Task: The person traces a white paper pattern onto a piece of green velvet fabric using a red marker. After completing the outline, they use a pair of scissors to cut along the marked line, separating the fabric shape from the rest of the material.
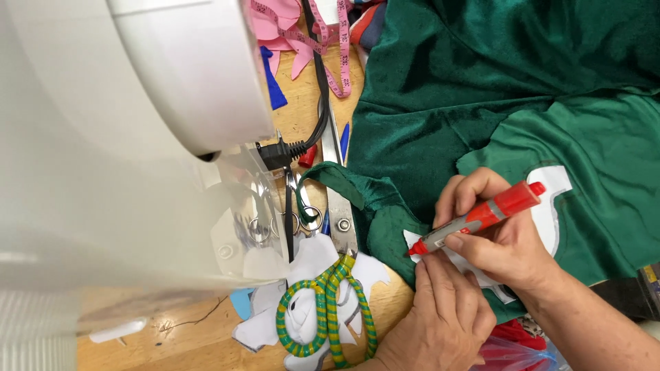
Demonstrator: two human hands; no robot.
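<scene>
My right hand [505, 244] grips a red marker with a grey collar [481, 214]; its red tip touches the edge of a white paper pattern piece [550, 216]. The pattern lies on dark green velvet fabric [481, 82]. My left hand [440, 319] rests flat, fingers together, just below the marker tip, pressing the paper and fabric down. Part of the pattern is hidden under both hands.
A white sewing machine [137, 103] fills the left side, with a black plug [278, 152] at its base. Large scissors with green-yellow wrapped handles [330, 302] lie on white paper scraps on the wooden table [172, 343]. A small pair of scissors [295, 213] and a pink tape measure [340, 62] lie nearby.
</scene>
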